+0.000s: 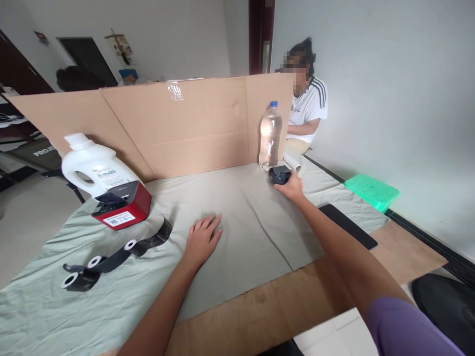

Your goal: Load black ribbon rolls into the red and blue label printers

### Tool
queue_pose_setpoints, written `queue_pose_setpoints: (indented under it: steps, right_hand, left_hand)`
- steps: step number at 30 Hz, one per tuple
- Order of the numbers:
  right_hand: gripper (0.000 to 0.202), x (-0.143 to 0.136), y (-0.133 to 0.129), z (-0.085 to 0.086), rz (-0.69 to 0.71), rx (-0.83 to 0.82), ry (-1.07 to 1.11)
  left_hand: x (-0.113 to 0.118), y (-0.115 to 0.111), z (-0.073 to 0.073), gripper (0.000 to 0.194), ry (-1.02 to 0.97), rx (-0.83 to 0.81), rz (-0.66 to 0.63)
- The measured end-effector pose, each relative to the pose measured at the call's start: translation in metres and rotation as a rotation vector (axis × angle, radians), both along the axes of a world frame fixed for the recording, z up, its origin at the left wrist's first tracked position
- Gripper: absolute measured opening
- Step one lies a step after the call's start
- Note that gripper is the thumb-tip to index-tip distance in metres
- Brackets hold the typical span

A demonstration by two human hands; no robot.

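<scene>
My right hand (292, 187) reaches to the far right of the cloth, its fingers wrapped round a small black device (279, 174) whose exact kind I cannot make out. Just behind it stands a clear bottle (270, 136) with a blue cap, and a white paper tube (292, 161) lies beside it. My left hand (203, 240) rests flat on the grey-green cloth (237, 277), fingers spread, holding nothing. To its left, black rolls (111, 262) with white cores lie partly unwound. A red and black printer-like box (126, 205) sits farther back on the left.
A cardboard panel (193, 128) stands along the back, with a white jug (98, 165) before its left end. On the right lies a flat black slab (348, 226). A green plastic box (372, 192) is by the wall. Behind the panel a person (308, 104) sits.
</scene>
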State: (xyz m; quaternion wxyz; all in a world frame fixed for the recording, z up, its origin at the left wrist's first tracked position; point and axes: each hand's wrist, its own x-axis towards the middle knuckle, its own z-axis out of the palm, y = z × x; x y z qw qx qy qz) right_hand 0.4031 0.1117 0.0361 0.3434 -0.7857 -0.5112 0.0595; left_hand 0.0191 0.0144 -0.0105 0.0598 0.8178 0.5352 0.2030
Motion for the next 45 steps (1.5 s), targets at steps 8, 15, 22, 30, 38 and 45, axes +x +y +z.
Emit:
queue_pose_setpoints:
  steps: [8,15,22,30,38,45]
  right_hand:
    - [0.094,0.063,0.038,-0.024,-0.134,-0.061,-0.048]
    - [0.099,0.061,0.036,-0.014,-0.127,-0.237,-0.165]
    - [0.094,0.058,0.019,-0.006,-0.126,-0.248,-0.366]
    - [0.092,0.055,0.021,0.008,-0.104,-0.353,-0.486]
    - [0.097,0.016,-0.002,-0.008,-0.277,-0.188,-0.361]
    - [0.079,-0.124,-0.023,-0.035,0.055,-0.096,-0.389]
  left_hand:
    - [0.000,0.000,0.000,0.042,0.035,0.003,0.003]
    - [0.002,-0.004,0.006,0.042,0.064,-0.008,0.004]
    - [-0.003,-0.008,0.010,0.040,0.023,-0.069,-0.017]
    - [-0.005,-0.007,0.008,0.039,-0.033,-0.075,-0.016]
    - [-0.003,-0.015,0.024,0.035,-0.219,-0.054,-0.027]
    - [-0.093,-0.028,0.077,0.024,-0.499,0.269,0.002]
